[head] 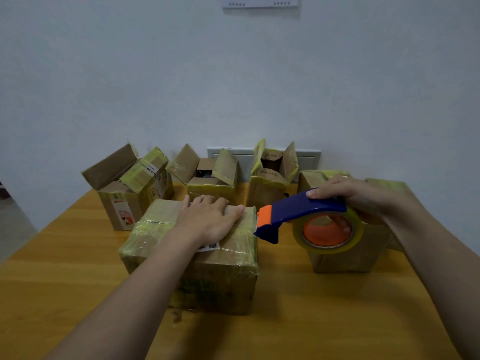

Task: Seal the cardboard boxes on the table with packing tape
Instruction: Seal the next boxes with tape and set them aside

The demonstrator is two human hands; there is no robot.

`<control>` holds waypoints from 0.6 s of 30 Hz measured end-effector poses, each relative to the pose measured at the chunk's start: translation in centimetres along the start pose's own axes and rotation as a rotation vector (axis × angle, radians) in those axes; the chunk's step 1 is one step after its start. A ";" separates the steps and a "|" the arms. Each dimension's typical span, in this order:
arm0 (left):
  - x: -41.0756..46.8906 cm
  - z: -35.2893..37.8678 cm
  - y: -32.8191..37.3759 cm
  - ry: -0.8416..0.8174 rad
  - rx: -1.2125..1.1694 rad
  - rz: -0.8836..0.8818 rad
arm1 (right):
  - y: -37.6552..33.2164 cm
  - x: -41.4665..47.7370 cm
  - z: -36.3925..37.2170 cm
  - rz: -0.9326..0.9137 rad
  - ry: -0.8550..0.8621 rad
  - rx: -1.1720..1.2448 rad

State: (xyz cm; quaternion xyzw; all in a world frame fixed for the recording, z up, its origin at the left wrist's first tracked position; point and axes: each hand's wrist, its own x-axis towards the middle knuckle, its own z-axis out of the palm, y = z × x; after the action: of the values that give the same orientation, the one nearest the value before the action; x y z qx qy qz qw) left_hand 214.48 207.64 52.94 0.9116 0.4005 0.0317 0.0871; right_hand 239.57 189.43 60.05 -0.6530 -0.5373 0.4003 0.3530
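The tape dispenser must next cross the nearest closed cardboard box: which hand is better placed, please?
Right. The right hand grips the blue and orange tape dispenser, its orange tip at the right edge of the nearest closed cardboard box; the left hand lies flat on top.

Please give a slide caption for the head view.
Left hand presses a closed box while right hand holds tape dispenser at its edge.

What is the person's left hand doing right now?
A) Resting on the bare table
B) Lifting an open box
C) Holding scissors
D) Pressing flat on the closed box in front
D: the left hand lies flat on top of the closed front box, while the right hand grips the tape dispenser.
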 end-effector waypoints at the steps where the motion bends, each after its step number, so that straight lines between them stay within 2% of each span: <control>1: -0.1 0.0 0.0 0.000 0.001 0.001 | 0.0 0.0 0.0 0.006 -0.006 -0.001; 6: -0.4 -0.2 0.3 -0.008 0.017 0.000 | -0.5 0.3 0.0 0.011 -0.021 -0.045; 18: -0.3 -0.1 0.3 -0.010 0.038 0.009 | -4.9 2.2 0.4 -0.002 -0.036 -0.341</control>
State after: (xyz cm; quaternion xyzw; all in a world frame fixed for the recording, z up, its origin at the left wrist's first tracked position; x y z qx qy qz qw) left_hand 214.50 207.26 53.07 0.9150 0.3966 0.0201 0.0718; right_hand 237.41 192.43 63.95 -0.6957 -0.6043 0.3145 0.2279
